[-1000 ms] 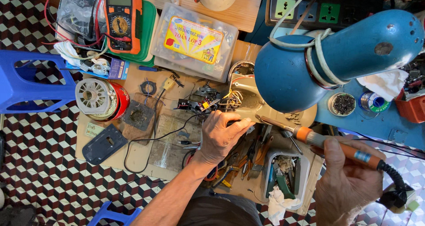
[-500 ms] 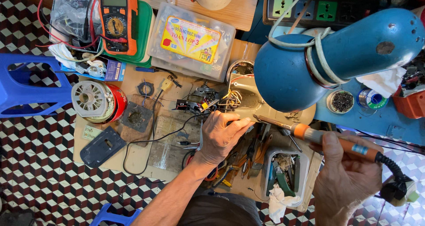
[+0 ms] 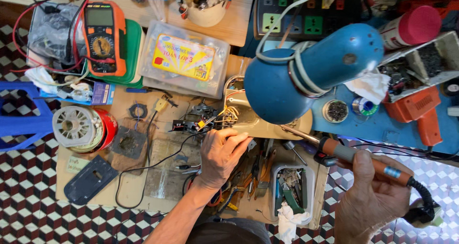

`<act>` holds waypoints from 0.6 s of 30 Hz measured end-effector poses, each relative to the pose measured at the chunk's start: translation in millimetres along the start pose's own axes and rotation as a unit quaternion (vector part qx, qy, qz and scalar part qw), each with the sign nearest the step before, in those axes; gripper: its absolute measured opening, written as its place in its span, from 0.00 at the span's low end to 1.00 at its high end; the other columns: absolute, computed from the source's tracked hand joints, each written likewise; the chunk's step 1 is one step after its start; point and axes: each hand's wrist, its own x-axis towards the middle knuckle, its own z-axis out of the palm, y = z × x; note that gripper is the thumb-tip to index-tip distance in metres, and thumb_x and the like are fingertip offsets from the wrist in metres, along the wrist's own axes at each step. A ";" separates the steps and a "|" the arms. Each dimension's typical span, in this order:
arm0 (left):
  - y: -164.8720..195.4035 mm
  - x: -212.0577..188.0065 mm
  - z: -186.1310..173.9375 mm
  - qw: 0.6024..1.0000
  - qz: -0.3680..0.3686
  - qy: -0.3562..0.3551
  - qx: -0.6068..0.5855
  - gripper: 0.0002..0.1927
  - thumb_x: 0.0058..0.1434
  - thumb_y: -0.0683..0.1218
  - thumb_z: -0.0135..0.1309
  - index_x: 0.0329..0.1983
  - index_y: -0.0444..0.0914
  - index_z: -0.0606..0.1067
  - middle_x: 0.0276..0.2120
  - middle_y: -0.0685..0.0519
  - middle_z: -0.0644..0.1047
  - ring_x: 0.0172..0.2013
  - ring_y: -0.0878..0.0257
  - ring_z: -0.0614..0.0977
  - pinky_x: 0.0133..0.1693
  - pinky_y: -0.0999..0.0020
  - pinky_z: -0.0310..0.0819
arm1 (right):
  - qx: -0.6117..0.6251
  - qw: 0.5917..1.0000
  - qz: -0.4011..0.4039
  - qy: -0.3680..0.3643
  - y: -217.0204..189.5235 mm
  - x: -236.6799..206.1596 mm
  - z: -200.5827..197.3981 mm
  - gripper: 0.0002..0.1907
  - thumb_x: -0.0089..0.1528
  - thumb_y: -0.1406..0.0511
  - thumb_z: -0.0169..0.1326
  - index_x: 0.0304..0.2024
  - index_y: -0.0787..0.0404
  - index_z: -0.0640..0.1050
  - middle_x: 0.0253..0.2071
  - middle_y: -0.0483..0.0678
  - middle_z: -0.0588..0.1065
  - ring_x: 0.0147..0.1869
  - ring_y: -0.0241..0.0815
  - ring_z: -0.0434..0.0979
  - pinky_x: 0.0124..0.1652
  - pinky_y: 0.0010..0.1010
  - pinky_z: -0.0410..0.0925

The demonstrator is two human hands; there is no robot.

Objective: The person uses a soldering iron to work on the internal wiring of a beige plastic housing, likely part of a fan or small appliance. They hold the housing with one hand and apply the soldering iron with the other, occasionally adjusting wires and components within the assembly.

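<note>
My left hand (image 3: 221,154) rests on the wooden bench, fingers pinching at the edge of a beige appliance housing (image 3: 253,122) with loose coloured wires and a small circuit board (image 3: 198,121) beside it. My right hand (image 3: 370,198) grips an orange and grey soldering iron (image 3: 354,157) by its handle. The iron's metal tip points left toward the housing, just under a blue desk lamp head (image 3: 306,76) that hides part of the housing.
An orange multimeter (image 3: 103,38) and a clear plastic parts box (image 3: 184,60) lie at the back. A white fan motor on a red tin (image 3: 81,128) sits left, by a blue stool (image 3: 24,115). A small bin of tools (image 3: 291,189), pliers, an orange drill (image 3: 418,111) and a power strip (image 3: 301,12) surround the work.
The view has shifted slightly. My right hand has brought the soldering iron a little to the left. My left hand stays on the housing.
</note>
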 end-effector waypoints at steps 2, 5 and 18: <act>2.9 1.2 -4.2 1.000 -0.004 -0.004 -0.004 0.14 0.57 0.43 0.70 0.44 0.40 0.79 0.41 0.55 0.76 0.37 0.60 0.76 0.41 0.63 0.72 | -0.001 0.999 -0.001 0.042 6.5 -0.6 -12.6 0.10 0.74 0.72 0.56 0.52 0.72 0.70 0.46 0.59 0.76 0.50 0.46 0.83 0.49 0.31 0.82; 9.4 5.3 -11.9 1.000 -0.011 -0.014 -0.015 0.14 0.56 0.42 0.69 0.44 0.39 0.80 0.44 0.52 0.77 0.33 0.61 0.74 0.39 0.64 0.72 | 0.044 0.995 -0.045 0.074 20.3 3.2 -24.9 0.09 0.76 0.73 0.56 0.53 0.74 0.69 0.47 0.60 0.75 0.50 0.47 0.84 0.50 0.32 0.83; 45.2 40.9 22.9 0.988 -0.004 -0.150 -0.035 0.06 0.60 0.43 0.63 0.37 0.39 0.78 0.32 0.49 0.78 0.35 0.50 0.80 0.38 0.58 0.74 | 0.163 0.979 0.015 0.119 41.5 -19.5 -26.2 0.13 0.73 0.71 0.59 0.54 0.74 0.71 0.48 0.57 0.76 0.51 0.42 0.81 0.57 0.32 0.80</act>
